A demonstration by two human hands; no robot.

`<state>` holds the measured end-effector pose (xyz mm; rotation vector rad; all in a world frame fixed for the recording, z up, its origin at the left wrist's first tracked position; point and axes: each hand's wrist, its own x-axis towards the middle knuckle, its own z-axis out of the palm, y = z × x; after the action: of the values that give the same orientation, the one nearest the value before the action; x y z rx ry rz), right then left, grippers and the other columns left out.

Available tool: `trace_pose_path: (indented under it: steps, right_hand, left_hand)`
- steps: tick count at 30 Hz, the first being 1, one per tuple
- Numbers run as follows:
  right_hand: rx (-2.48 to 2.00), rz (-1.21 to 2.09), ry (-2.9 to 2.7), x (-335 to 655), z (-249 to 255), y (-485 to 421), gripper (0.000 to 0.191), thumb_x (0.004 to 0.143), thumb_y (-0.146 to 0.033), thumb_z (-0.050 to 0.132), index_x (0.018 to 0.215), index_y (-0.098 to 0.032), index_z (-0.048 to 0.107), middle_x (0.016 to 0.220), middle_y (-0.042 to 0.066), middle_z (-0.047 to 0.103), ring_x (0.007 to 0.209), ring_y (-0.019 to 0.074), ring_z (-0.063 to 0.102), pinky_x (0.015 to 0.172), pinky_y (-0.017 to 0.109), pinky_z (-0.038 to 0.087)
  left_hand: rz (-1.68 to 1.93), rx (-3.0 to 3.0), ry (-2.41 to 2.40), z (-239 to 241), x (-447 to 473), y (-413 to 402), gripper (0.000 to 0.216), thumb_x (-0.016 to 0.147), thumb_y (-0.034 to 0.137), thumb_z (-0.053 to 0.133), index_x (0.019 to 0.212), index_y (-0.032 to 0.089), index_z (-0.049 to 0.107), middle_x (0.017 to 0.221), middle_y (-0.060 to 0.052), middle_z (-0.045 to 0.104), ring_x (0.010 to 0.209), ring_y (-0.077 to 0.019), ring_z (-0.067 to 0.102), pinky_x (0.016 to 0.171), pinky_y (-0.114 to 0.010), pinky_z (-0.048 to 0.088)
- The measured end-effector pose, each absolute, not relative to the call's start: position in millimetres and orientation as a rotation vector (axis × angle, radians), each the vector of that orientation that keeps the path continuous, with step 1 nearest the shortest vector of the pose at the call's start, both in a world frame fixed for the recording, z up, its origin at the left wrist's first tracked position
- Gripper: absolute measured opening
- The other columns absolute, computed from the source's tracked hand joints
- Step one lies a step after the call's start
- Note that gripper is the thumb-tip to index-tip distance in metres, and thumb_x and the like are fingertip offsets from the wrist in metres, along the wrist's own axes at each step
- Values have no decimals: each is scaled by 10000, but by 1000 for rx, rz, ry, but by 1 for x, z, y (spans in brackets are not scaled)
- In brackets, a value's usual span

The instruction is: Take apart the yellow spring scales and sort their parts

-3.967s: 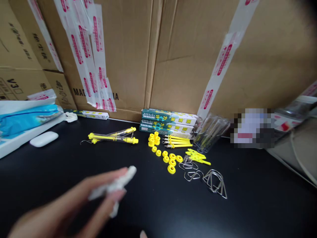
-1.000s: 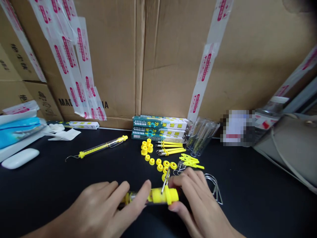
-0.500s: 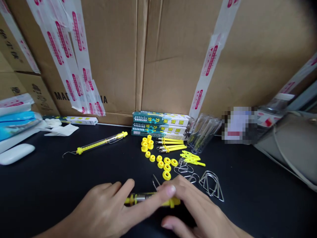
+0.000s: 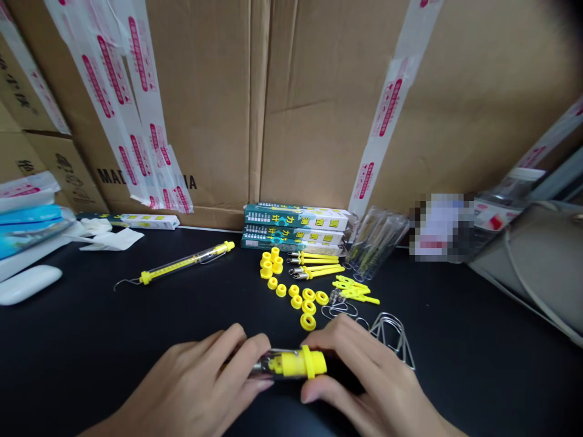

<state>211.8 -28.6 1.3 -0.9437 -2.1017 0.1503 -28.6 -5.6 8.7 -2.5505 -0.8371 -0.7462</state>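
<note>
Both hands hold one spring scale (image 4: 291,363), a clear tube with a yellow end cap, low over the black tabletop. My left hand (image 4: 204,382) is closed around the tube end. My right hand (image 4: 368,376) is closed on the yellow cap end. A second, whole spring scale (image 4: 182,264) lies farther back on the left. Beyond my hands lie several yellow rings (image 4: 300,298), yellow rods with springs (image 4: 314,266) and several wire hooks (image 4: 392,337).
Green and white product boxes (image 4: 296,227) are stacked against big taped cardboard cartons (image 4: 319,103). Clear tubes (image 4: 376,243) lean beside them. A white case (image 4: 27,284), tissue (image 4: 113,238) and blue packaging (image 4: 27,224) sit at left. A grey bag (image 4: 537,267) is at right.
Four seconds ago my left hand held a white tissue and two scales lay at the back. Now both hands grip one scale, and its yellow cap faces up more plainly than half a second ago.
</note>
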Motion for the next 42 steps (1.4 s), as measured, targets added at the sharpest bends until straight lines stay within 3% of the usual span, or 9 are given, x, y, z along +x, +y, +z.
trace_pose_path:
  steps: [5, 11, 15, 19, 26, 33, 42]
  right_hand:
    - [-960, 259, -2205, 212, 9, -30, 433, 1076, -445, 348, 783, -201, 553, 647, -3, 621, 538, 114, 577, 507, 208, 465]
    - [-954, 268, -2314, 212, 12, -33, 491, 1100, -398, 200, 804, -204, 541, 677, 27, 617, 592, 148, 576, 561, 252, 471]
    - [-992, 214, -2276, 212, 6, -33, 427, 1104, -317, 204, 775, -217, 457, 657, 3, 571, 565, 133, 547, 549, 244, 446]
    - [-951, 195, -2245, 213, 3, -30, 405, 1106, -319, 205, 772, -220, 413, 645, -14, 532, 548, 121, 517, 531, 240, 407]
    - [-894, 30, -2322, 218, 8, -21, 465, 1104, -355, 169, 750, -210, 432, 636, -7, 514, 533, 127, 468, 518, 265, 362]
    - [-782, -171, -2337, 216, 8, -19, 485, 1107, -290, 215, 714, -192, 482, 614, 5, 505, 541, 146, 399, 517, 293, 327]
    - [-816, -228, -2382, 215, 4, -22, 484, 1109, -267, 217, 717, -185, 488, 633, 3, 516, 556, 149, 401, 542, 312, 316]
  left_hand:
    - [-785, -2514, -783, 5, -30, -5, 373, 1107, 337, 244, 1047, 192, 582, 700, 40, 720, 579, -140, 714, 456, -289, 475]
    - [-716, -2512, -746, 12, -28, -8, 388, 1102, 304, 219, 1031, 191, 584, 628, 33, 663, 492, -161, 656, 416, -321, 426]
    - [-650, -2536, -784, 14, -27, -9, 439, 1096, 272, 151, 1015, 184, 574, 612, 20, 633, 448, -170, 615, 404, -330, 402]
    - [-573, -2644, -807, 15, -23, -8, 375, 1068, 201, 213, 903, 214, 549, 596, 25, 586, 426, -174, 586, 391, -323, 380]
    - [-569, -2544, -857, 17, -11, -3, 219, 833, 33, 371, 855, 219, 483, 654, -7, 625, 507, -232, 622, 468, -353, 416]
    - [-489, -2772, -953, 11, -19, -8, 236, 826, 15, 389, 826, 250, 389, 634, 32, 599, 455, -199, 593, 418, -332, 326]
    - [-204, -2935, -1081, 19, -19, -7, 185, 846, 76, 380, 919, 228, 457, 716, -13, 688, 519, -236, 670, 438, -342, 365]
